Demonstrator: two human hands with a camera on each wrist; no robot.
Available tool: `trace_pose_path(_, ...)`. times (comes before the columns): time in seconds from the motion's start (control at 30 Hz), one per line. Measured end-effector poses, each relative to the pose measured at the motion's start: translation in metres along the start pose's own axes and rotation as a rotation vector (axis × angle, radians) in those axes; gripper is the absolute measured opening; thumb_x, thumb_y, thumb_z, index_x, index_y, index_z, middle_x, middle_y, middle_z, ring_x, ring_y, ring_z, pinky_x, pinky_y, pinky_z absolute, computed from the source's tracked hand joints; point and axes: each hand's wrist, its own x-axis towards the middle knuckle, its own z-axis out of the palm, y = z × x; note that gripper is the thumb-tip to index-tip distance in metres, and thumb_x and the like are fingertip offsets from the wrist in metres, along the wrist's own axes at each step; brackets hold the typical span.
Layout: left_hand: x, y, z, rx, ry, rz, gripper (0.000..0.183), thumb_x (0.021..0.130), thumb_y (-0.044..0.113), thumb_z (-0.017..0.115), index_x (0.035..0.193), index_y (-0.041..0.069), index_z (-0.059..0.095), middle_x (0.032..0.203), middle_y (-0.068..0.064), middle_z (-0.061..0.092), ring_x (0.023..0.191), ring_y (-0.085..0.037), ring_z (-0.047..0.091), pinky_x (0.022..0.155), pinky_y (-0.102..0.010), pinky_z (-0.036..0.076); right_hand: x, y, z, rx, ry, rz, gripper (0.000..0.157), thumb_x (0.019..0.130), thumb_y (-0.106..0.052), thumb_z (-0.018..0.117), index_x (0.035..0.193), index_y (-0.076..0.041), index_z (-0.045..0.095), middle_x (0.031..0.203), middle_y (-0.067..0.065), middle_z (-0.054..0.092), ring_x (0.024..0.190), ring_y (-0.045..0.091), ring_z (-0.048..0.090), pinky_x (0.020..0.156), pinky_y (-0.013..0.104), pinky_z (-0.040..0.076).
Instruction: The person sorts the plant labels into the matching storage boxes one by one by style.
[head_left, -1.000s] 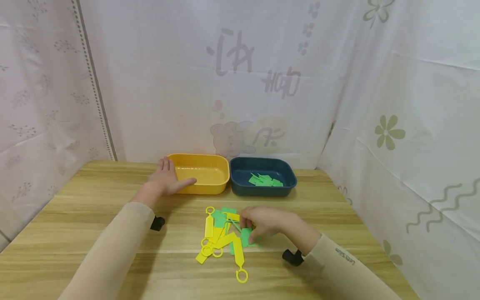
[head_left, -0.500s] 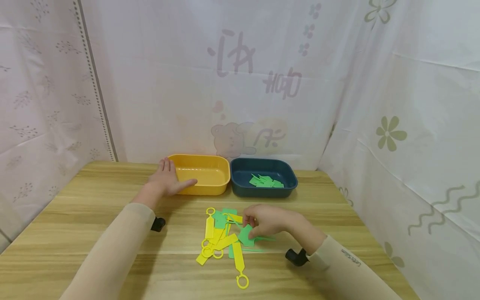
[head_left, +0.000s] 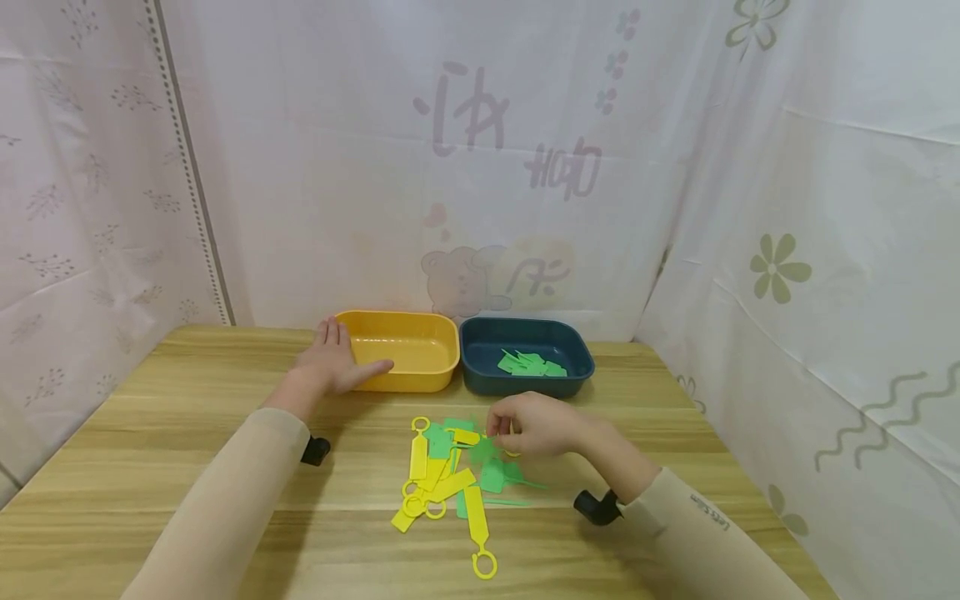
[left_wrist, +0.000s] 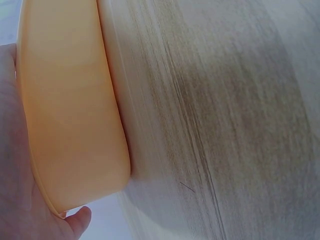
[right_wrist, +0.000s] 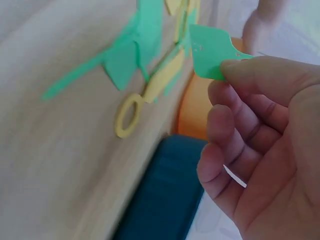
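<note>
My right hand (head_left: 536, 423) is raised a little over the pile and pinches a flat green plastic tag (right_wrist: 207, 52) between thumb and fingers. Below it lies a loose heap of tags: yellow ones with ring ends, such as this yellow tag (head_left: 477, 517), and green ones with thin tails, such as this green tag (head_left: 492, 477). My left hand (head_left: 330, 360) rests at the left end of a yellow bin (head_left: 420, 382), fingers straight and thumb stretched along the front rim. In the left wrist view, that hand (left_wrist: 17, 165) lies along the rim of the bin.
Right beside the yellow bin stands a dark blue bin (head_left: 480, 385) with several green tags (head_left: 531, 363) in it. Both bins are at the back of the wooden table (head_left: 637, 417), in front of a patterned white curtain (head_left: 337, 167).
My right hand has picked a green tag from the heap and lifted it away from the table. Another green tag now shows beneath. My left hand has stayed at the yellow bin.
</note>
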Motion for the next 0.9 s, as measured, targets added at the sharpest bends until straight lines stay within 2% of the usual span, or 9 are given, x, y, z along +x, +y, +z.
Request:
trace_pose_path(0.13,-0.002,0.001,-0.001,0.000,-0.005,0.001,0.139,0.094,0.098,0.028,0.167,-0.017,-0.001,0.177,-0.039,-0.011,0.168,-0.055,-0.006,0.137,-0.064,0.013,0.001,0.001,-0.013,-0.006,0.063,0.001,0.008,0.104,-0.019,0.069,0.106,-0.024,0.075,0.092,-0.015,0.069,0.079,0.006,0.060,0.077,0.025,0.056)
trace_pose_path(0.3,-0.004,0.002,-0.003,-0.002,-0.009,0.000,0.139,0.094,0.097,0.028,0.167,-0.017,-0.001,0.177,-0.039,-0.010,0.168,-0.055,-0.006,0.137,-0.064,0.013,0.003,0.005,-0.034,0.033,0.124,0.001,0.006,0.107,-0.019,0.070,0.109,-0.021,0.075,0.094,-0.009,0.072,0.082,0.008,0.062,0.078,0.026,0.057)
trace_pose_path(0.6,-0.002,0.001,-0.002,-0.003,-0.014,0.001,0.141,0.093,0.099,0.027,0.167,-0.017,-0.002,0.177,-0.039,-0.010,0.168,-0.056,-0.007,0.137,-0.064,0.012,0.018,0.018,-0.067,0.019,0.222,0.131,0.010,0.107,-0.025,0.071,0.114,-0.019,0.075,0.104,-0.003,0.077,0.081,0.015,0.066,0.077,0.034,0.057)
trace_pose_path(0.9,-0.001,0.001,-0.002,-0.001,-0.017,-0.005,0.140,0.093,0.099,0.028,0.168,-0.016,-0.002,0.178,-0.037,-0.012,0.169,-0.054,-0.008,0.136,-0.066,0.015,0.033,0.045,-0.078,0.065,0.298,0.229,0.017,0.107,-0.022,0.069,0.118,-0.010,0.075,0.107,0.006,0.076,0.095,0.021,0.069,0.089,0.041,0.059)
